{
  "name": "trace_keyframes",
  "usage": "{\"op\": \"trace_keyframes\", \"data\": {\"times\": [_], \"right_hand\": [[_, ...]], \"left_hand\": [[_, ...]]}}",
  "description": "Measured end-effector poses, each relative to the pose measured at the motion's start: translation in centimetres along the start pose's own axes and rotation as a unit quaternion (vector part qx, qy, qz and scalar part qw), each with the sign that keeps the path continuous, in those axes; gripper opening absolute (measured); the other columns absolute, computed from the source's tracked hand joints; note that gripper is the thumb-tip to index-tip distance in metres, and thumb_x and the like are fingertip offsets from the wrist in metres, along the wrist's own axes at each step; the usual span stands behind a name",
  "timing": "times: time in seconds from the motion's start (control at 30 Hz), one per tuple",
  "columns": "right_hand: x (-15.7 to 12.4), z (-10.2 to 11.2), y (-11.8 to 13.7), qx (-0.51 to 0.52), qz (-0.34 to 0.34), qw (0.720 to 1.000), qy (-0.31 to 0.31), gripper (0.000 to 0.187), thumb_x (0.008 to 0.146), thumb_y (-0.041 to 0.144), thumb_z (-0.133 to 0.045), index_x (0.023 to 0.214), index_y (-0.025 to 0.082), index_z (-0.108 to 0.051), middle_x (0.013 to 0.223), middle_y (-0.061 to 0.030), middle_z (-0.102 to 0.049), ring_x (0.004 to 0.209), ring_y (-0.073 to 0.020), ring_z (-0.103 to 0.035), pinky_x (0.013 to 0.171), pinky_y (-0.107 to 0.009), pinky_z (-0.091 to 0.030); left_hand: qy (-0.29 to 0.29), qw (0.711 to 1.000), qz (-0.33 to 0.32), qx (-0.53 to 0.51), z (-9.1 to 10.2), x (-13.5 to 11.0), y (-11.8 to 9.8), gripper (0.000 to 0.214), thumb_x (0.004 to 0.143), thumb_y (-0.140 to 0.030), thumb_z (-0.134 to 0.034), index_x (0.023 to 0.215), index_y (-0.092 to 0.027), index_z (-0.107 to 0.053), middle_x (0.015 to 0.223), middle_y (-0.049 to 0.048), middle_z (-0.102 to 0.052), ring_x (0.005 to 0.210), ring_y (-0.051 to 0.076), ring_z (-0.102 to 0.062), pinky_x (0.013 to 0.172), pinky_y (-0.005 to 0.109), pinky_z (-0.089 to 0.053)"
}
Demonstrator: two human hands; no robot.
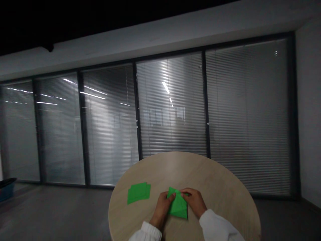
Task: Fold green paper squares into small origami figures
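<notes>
Hands [196, 200] angled inward (both), pinching grn ppr [178, 207]

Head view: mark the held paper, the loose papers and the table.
Held paper [178, 209]: head view, lower part of its green face.
Loose papers [138, 191]: head view, middle of the overlapping green sheets.
Table [175, 170]: head view, bare top towards its far edge.

The head view looks forward over a round table [220, 187]
</notes>
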State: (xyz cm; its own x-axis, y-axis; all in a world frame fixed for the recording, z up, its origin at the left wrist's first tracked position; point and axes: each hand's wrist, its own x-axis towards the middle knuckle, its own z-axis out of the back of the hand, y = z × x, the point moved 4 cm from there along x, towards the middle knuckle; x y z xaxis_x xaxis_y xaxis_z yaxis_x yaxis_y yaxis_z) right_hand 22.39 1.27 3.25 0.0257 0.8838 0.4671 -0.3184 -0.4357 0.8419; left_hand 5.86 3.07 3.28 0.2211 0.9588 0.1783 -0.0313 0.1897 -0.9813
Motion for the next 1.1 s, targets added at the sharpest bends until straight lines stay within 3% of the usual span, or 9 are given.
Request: {"op": "trace_keyframes", "data": {"times": [0.27, 0.43, 0.6, 0.97, 1.1], "right_hand": [[-0.2, -0.2, 1.0, -0.037, 0.072, 0.997, 0.001, 0.025, 0.078, 0.041, -0.065, 0.084, 0.02, -0.077, 0.086, -0.0087, -0.073, 0.084, -0.0232, -0.067, 0.08, -0.034, -0.052], [-0.3, 0.0, 1.5, -0.038, 0.073, 0.997, -0.008, 0.028, 0.082, 0.045, -0.061, 0.085, 0.021, -0.077, 0.085, -0.0082, -0.073, 0.082, -0.0221, -0.067, 0.077, -0.032, -0.052], [-0.3, 0.0, 1.5, -0.063, 0.076, 0.995, -0.014, 0.028, 0.084, 0.042, -0.058, 0.084, 0.022, -0.077, 0.081, -0.0072, -0.071, 0.077, -0.0211, -0.065, 0.071, -0.031, -0.051], [-1.4, -0.7, 3.3, -0.132, 0.131, 0.982, 0.017, 0.027, 0.085, 0.023, -0.055, 0.103, 0.028, -0.074, 0.092, -0.0072, -0.065, 0.091, -0.0211, -0.06, 0.085, -0.031, -0.049], [-1.8, -0.8, 4.1, -0.135, 0.14, 0.981, 0.024, 0.026, 0.085, 0.025, -0.056, 0.105, 0.027, -0.073, 0.094, -0.0074, -0.064, 0.093, -0.0215, -0.059, 0.087, -0.032, -0.048]], "left_hand": [[0.009, 1.0, -0.005, 0.013, -0.2, -0.1, -0.1, 0.059, 0.055, -0.07, -0.067, 0.059, -0.011, -0.067, 0.053, 0.0009, -0.057, 0.054, 0.015, -0.047, 0.055, 0.027, -0.035], [0.039, 0.998, -0.005, 0.038, -0.7, -0.3, -0.2, 0.057, 0.052, -0.068, -0.07, 0.057, -0.012, -0.067, 0.052, -0.0003, -0.055, 0.054, 0.015, -0.045, 0.055, 0.027, -0.033], [0.046, 0.998, 0.016, -0.036, -1.0, -0.4, -0.1, 0.059, 0.05, -0.07, -0.071, 0.056, -0.011, -0.067, 0.051, 0.0001, -0.055, 0.051, 0.013, -0.044, 0.053, 0.027, -0.033], [-0.009, 0.996, 0.005, -0.087, -0.8, -1.2, -1.4, 0.06, 0.055, -0.071, -0.069, 0.059, -0.011, -0.067, 0.055, 0.0025, -0.059, 0.055, 0.016, -0.051, 0.055, 0.027, -0.038], [0.01, 0.997, -0.006, -0.081, -0.8, -0.9, -1.5, 0.059, 0.056, -0.07, -0.07, 0.06, -0.011, -0.067, 0.056, 0.0018, -0.058, 0.054, 0.014, -0.049, 0.056, 0.026, -0.037]]}}
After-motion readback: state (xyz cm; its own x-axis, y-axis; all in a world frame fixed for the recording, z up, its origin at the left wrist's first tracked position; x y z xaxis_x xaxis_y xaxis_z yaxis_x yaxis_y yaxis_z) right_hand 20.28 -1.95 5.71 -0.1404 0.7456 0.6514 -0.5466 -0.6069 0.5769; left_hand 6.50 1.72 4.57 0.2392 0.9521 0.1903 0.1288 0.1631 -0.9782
